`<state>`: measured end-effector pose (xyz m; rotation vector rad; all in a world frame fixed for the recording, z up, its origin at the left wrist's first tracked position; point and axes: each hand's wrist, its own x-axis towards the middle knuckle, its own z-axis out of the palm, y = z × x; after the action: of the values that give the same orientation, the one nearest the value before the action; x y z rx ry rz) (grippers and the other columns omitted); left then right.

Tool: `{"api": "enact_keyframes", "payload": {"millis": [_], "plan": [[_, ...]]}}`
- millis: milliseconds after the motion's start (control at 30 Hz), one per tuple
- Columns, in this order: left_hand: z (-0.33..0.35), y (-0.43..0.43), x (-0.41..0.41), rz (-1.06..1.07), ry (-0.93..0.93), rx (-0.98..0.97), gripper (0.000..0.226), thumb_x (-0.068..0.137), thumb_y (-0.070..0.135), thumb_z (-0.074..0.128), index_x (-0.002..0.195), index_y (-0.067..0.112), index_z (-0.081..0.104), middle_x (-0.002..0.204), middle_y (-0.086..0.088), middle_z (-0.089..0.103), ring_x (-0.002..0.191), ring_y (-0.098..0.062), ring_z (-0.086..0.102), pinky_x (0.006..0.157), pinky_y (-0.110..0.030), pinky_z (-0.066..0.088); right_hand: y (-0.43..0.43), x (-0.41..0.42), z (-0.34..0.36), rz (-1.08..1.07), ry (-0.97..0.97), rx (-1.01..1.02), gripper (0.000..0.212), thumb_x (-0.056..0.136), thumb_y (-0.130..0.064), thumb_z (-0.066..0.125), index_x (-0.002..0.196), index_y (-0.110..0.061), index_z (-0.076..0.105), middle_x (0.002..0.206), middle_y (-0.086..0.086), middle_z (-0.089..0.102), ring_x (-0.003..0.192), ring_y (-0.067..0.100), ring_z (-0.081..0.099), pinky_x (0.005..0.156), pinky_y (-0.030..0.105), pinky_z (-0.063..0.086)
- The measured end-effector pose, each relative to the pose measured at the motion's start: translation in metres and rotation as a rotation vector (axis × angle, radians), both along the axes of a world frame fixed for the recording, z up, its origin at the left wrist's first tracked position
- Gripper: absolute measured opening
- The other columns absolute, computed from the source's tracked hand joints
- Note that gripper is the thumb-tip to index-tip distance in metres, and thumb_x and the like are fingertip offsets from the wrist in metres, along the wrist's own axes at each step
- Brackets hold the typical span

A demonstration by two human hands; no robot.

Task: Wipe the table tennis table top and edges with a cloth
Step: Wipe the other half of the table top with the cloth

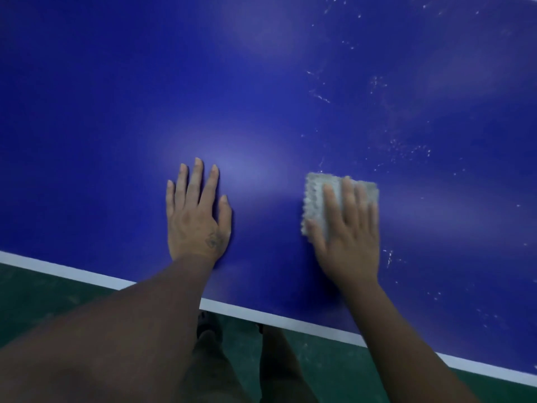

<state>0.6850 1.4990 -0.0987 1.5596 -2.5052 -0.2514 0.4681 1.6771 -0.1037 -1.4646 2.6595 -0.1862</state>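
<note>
Your left forearm (116, 330) fills the near corner, reaching over the white edge line (72, 271) to your left hand (197, 216). That hand lies flat on the blue counter (261, 82), its fingers (197, 181) straight and spread, holding nothing. Use it only as a brace and lean lightly.

Your right hand (348, 237) presses the cloth (315, 196) flat under straight fingers, palm down, not pinching it. The cloth sits beneath those fingers, well to the right of the left fingers, with its scalloped border showing on the thumb side.

White specks (406, 146) scatter beyond and to the right of the right fingertips, and a few lie just right of that wrist. By the look of it, the wipe should go that way. Push out in long, overlapping strokes with even pressure, then draw the dirt back toward the edge line rather than spreading it.

The cloth looks pale grey and nubby, folded into a pad. The hand over it is blurred, so finer detail is lost. Left of the cloth, the counter looks clean, with a soft sheen.
</note>
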Motion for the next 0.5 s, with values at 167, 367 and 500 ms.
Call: {"api": "enact_keyframes", "payload": {"millis": [167,367,500], "plan": [[-0.001,-0.001,0.0,0.006,0.007,-0.006,0.059,0.11,0.036,0.045,0.167,0.021,0.041,0.178,-0.003,0.028,0.167,-0.027,0.018,0.135,-0.053,0.014,0.018,-0.003,0.004,-0.177,-0.012,0.083,0.069,0.11,-0.052,0.034,0.171,-0.022,0.02,0.179,0.014,0.006,0.165,0.038,0.004,0.129,0.066,0.013],[-0.003,-0.001,0.001,0.001,0.02,-0.013,0.059,0.109,0.034,0.047,0.166,0.021,0.042,0.177,-0.003,0.029,0.167,-0.027,0.018,0.135,-0.054,0.015,-0.081,0.036,0.003,0.103,-0.023,-0.031,0.065,0.111,-0.053,0.036,0.169,-0.025,0.029,0.178,0.013,0.014,0.165,0.035,0.008,0.131,0.061,0.013],[-0.003,-0.001,0.0,0.0,0.018,-0.012,0.058,0.11,0.034,0.046,0.166,0.021,0.042,0.177,-0.003,0.029,0.167,-0.027,0.018,0.135,-0.053,0.015,-0.106,0.015,-0.005,0.088,-0.044,-0.078,0.067,0.11,-0.059,0.037,0.169,-0.029,0.029,0.179,0.007,0.015,0.166,0.029,0.008,0.132,0.057,0.011]]}}
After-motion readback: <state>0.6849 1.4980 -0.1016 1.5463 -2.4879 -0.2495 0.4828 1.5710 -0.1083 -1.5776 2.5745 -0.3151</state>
